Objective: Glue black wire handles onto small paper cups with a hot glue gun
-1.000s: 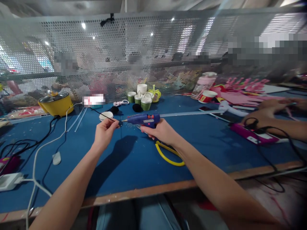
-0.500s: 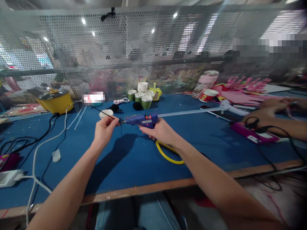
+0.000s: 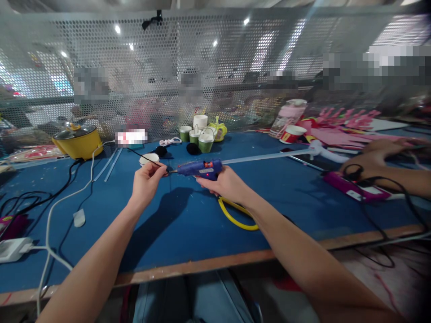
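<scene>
My right hand (image 3: 229, 184) is closed round the grip of a blue hot glue gun (image 3: 198, 168), held above the table. From its back end a long, clear glue stick (image 3: 266, 157) runs out to the right. My left hand (image 3: 148, 181) pinches a thin black strand (image 3: 143, 157), whose far part slants up to the left. The glue gun's metal nozzle points left, at or very near the strand's end by my fingertips; whether they touch I cannot tell. Just behind my left hand stands a small white cup (image 3: 149, 159), partly covered by the fingers.
Several small green-and-white cups (image 3: 206, 144) and black fuzzy balls (image 3: 193, 149) stand farther back. A yellow pot (image 3: 76, 141) is at left, near white cables (image 3: 67, 195). A yellow loop (image 3: 235, 221) lies under my right forearm. Another person's arm (image 3: 380, 166) rests at right, by a purple power strip (image 3: 355, 186).
My hands, the glue gun and the strand stay almost where they were. At right, the other person's hand has shifted slightly.
</scene>
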Available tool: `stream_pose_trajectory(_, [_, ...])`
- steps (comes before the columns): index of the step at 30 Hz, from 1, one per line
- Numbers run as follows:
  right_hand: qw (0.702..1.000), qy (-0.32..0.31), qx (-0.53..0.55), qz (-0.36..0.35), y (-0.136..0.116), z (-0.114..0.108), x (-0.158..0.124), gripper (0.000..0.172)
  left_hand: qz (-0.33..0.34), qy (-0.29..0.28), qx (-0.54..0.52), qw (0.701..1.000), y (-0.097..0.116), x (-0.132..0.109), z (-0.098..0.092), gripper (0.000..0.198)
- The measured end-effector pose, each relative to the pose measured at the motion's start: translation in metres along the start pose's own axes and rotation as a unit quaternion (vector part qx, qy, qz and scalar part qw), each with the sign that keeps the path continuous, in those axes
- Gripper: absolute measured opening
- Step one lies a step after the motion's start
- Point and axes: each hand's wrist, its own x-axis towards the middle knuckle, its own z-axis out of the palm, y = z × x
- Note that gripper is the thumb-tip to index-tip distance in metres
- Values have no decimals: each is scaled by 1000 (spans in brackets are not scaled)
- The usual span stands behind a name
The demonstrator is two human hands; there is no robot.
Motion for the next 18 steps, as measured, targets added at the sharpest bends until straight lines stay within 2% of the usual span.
stream_pose_trajectory(18, [1000,6,4,4,2,-1,1,25,-4,-2,-6,1000,3,-1,0,12])
